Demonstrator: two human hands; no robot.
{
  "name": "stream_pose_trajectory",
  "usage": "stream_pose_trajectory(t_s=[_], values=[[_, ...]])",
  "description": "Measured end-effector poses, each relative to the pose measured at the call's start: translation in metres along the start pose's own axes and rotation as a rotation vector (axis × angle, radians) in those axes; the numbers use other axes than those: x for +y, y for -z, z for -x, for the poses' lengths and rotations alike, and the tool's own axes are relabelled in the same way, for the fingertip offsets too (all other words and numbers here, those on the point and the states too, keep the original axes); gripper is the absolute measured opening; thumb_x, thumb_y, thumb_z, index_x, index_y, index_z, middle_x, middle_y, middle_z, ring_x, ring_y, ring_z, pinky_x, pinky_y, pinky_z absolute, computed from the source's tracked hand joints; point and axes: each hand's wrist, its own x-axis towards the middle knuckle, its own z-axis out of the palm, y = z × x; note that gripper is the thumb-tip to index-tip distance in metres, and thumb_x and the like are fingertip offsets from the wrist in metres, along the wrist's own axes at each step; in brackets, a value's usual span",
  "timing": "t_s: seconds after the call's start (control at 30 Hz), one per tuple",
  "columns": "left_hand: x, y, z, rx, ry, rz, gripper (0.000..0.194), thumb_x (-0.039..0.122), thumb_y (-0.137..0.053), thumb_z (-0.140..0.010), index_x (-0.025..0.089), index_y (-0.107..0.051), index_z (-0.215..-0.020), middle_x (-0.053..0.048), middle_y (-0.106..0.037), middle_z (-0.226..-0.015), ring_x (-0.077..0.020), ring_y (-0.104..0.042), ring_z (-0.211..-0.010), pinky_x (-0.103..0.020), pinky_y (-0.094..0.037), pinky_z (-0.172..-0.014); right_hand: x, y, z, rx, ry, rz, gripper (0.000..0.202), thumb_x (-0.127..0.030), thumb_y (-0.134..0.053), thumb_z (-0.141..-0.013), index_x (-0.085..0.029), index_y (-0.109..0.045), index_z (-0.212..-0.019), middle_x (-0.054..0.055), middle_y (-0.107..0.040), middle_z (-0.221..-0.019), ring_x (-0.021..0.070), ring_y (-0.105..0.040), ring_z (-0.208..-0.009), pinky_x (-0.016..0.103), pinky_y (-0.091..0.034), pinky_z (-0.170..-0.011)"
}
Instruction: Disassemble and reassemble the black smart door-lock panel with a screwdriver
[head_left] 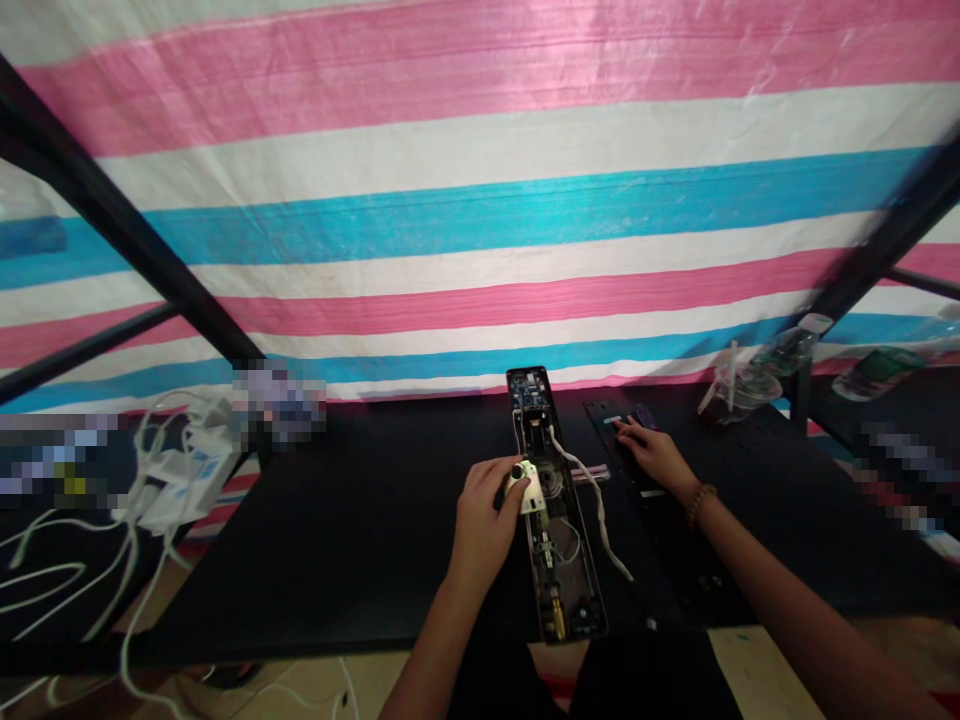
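An opened long, narrow black device housing [589, 600] lies on the black table, with a circuit board [531, 388], wires and brass-coloured metal parts inside. My left hand [487, 505] pinches a small cream-coloured part [531, 490] with a round black piece on it, over the middle of the housing. To the right, my right hand [654, 455] reaches with fingers stretched and slightly apart onto a long flat black panel [660, 520]. Beside its fingertips sits a small dark object [643, 416], too unclear to name. A white wrapped cable [600, 510] runs out of the housing.
On the left, a white power strip [187, 480] sits among tangled white cables [131, 520]. A plastic cup with a straw [735, 390] and a clear bottle [795, 345] stand at the back right. Striped sheeting [480, 230] hangs behind the black table [360, 530].
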Motion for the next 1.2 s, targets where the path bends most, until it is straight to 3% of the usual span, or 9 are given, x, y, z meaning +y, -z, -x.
stream_pose_trajectory(t_s=[0.13,0.27,0.37,0.47,0.57,0.67,0.8,0.97,1.2], values=[[-0.037,0.024,0.020,-0.005,0.079,-0.104,0.024,0.033,-0.061,-0.093,0.022,-0.072,-0.111,-0.008,-0.074,-0.109,-0.0245,-0.067,-0.104,-0.042,-0.055,-0.094,-0.016,0.008,-0.008,0.071,0.016,0.109,0.020,-0.022,-0.059,-0.084,-0.018,-0.075,-0.095,0.015,-0.076,-0.114,0.0357,-0.065,-0.123,0.054,-0.049,-0.106],[-0.067,0.030,0.045,-0.071,0.096,-0.230,0.021,0.029,-0.061,-0.092,0.022,-0.072,-0.109,-0.007,-0.075,-0.107,-0.0258,-0.067,-0.102,-0.046,-0.055,-0.093,-0.085,0.005,0.007,0.181,0.256,0.102,0.026,-0.027,-0.059,-0.091,-0.019,-0.071,-0.113,0.015,-0.068,-0.130,0.0322,-0.065,-0.122,0.054,-0.048,-0.108],[-0.073,0.025,0.054,-0.072,0.090,-0.314,0.022,0.026,-0.061,-0.092,0.022,-0.072,-0.111,-0.007,-0.074,-0.111,-0.0265,-0.064,-0.107,-0.049,-0.052,-0.097,-0.146,-0.017,0.033,-0.014,0.420,0.077,0.029,-0.026,-0.057,-0.096,-0.024,-0.068,-0.123,0.012,-0.061,-0.141,0.0275,-0.060,-0.128,0.047,-0.051,-0.107],[-0.073,0.021,0.056,-0.056,0.087,-0.376,0.024,0.024,-0.060,-0.092,0.022,-0.072,-0.113,-0.008,-0.071,-0.115,-0.0272,-0.062,-0.109,-0.050,-0.051,-0.099,-0.177,-0.045,0.053,-0.161,0.526,0.209,0.042,-0.022,-0.062,-0.094,-0.024,-0.061,-0.135,0.012,-0.063,-0.139,0.0312,-0.054,-0.133,0.053,-0.049,-0.107],[-0.073,0.022,0.055,-0.060,0.091,-0.379,0.025,0.023,-0.060,-0.092,0.023,-0.073,-0.113,-0.008,-0.070,-0.114,-0.0270,-0.062,-0.108,-0.050,-0.051,-0.098,-0.177,-0.062,0.059,-0.178,0.560,0.304,0.038,-0.014,-0.059,-0.094,-0.021,-0.064,-0.131,0.012,-0.071,-0.126,0.0317,-0.060,-0.123,0.055,-0.049,-0.102],[-0.066,0.022,0.054,-0.016,0.104,-0.326,0.024,0.026,-0.060,-0.093,0.023,-0.073,-0.113,-0.009,-0.069,-0.114,-0.0270,-0.062,-0.109,-0.049,-0.052,-0.098,-0.169,-0.066,0.057,-0.150,0.578,0.302,0.026,-0.013,-0.058,-0.095,-0.022,-0.071,-0.115,0.010,-0.073,-0.118,0.0279,-0.064,-0.111,0.051,-0.049,-0.100],[-0.040,0.012,0.045,0.055,0.111,-0.228,0.024,0.028,-0.056,-0.096,0.023,-0.072,-0.113,-0.010,-0.067,-0.117,-0.0264,-0.061,-0.113,-0.048,-0.053,-0.099,-0.168,-0.061,0.055,-0.098,0.565,0.300,0.023,-0.013,-0.056,-0.095,-0.021,-0.071,-0.111,0.012,-0.069,-0.123,0.0276,-0.062,-0.112,0.049,-0.049,-0.097],[-0.008,-0.013,0.022,-0.058,-0.011,-0.178,0.028,0.025,-0.059,-0.094,0.027,-0.069,-0.120,-0.009,-0.061,-0.129,-0.0259,-0.056,-0.123,-0.047,-0.050,-0.106,-0.176,-0.052,0.055,-0.112,0.502,0.376,0.013,-0.017,-0.063,-0.093,-0.022,-0.070,-0.102,0.010,-0.069,-0.112,0.0299,-0.058,-0.109,0.049,-0.046,-0.093],[-0.009,-0.026,0.009,-0.087,0.003,-0.211,0.027,0.022,-0.064,-0.089,0.025,-0.072,-0.115,-0.010,-0.060,-0.126,-0.0273,-0.059,-0.114,-0.049,-0.054,-0.100,-0.178,-0.048,0.057,-0.105,0.486,0.412,0.017,-0.012,-0.060,-0.093,-0.020,-0.069,-0.104,0.010,-0.067,-0.108,0.0302,-0.055,-0.109,0.048,-0.043,-0.092]])
